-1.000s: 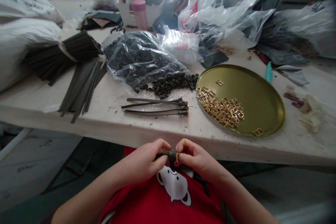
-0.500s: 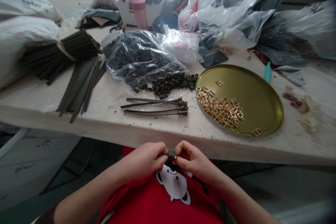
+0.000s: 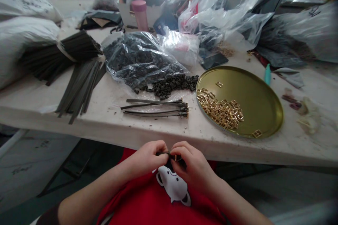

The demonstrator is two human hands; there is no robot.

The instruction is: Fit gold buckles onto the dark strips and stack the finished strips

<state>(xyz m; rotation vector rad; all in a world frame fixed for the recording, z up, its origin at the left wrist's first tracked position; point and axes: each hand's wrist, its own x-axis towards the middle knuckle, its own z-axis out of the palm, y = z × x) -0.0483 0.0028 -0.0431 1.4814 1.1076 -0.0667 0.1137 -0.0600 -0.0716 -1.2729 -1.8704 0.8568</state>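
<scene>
My left hand (image 3: 154,154) pinches a dark narrow strap (image 3: 166,153) in front of my body, below the table's edge. Fingers of my right hand (image 3: 186,158) close around the strap's other end, where a gold buckle (image 3: 177,157) shows between them. Much of that end is hidden by the fingers. Ahead on the table lie several finished-looking straps (image 3: 155,113) with gold buckles at their right ends. Behind them is a heap of small dark loops (image 3: 169,86). A round gold tray (image 3: 264,102) holds a pile of gold buckles (image 3: 224,112).
At left are loose dark strips (image 3: 80,86) and a tied bundle of strips (image 3: 79,45). A clear plastic bag (image 3: 139,56) of dark loops sits mid-table. Behind stand a pink bottle (image 3: 140,15) and a dark phone-like slab (image 3: 214,61). A teal tool (image 3: 267,74) lies beyond the tray.
My right hand has moved slightly left, its fingers now wrapped further over the buckle end and closer to my left hand. The things on the table stay where they were.
</scene>
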